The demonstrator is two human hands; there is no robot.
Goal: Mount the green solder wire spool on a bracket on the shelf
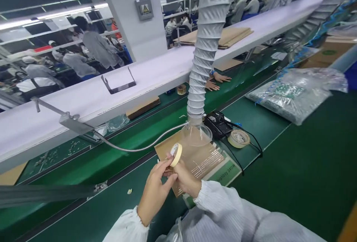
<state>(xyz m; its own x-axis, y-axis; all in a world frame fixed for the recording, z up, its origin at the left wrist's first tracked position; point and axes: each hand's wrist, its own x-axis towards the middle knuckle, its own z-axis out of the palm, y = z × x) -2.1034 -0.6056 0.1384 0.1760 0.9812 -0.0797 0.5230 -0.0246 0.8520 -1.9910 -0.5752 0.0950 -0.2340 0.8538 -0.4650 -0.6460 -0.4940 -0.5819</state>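
A narrow roll of pale yellow masking tape (179, 155) is held up on edge in front of me. Beside it, my left hand (156, 188) has its fingertips on the roll's near left rim, with the thumb reaching across toward the other hand. From the right, my right hand (185, 178) closes around the bottom of the roll; its fingers are partly hidden behind the left hand. Below both hands lies a brown cardboard sheet (192, 152) with rows of thin, shiny wire-like pieces (208, 164). Under it, a green printed strip (227, 173) shows.
A fume duct (208, 41) hangs over the cardboard. Close by are a black soldering station (217, 123), its cable and a larger tape roll (238, 138). Bagged circuit boards (290, 91) lie right. A co-worker's hands (217, 80) rest across the green conveyor (122, 130).
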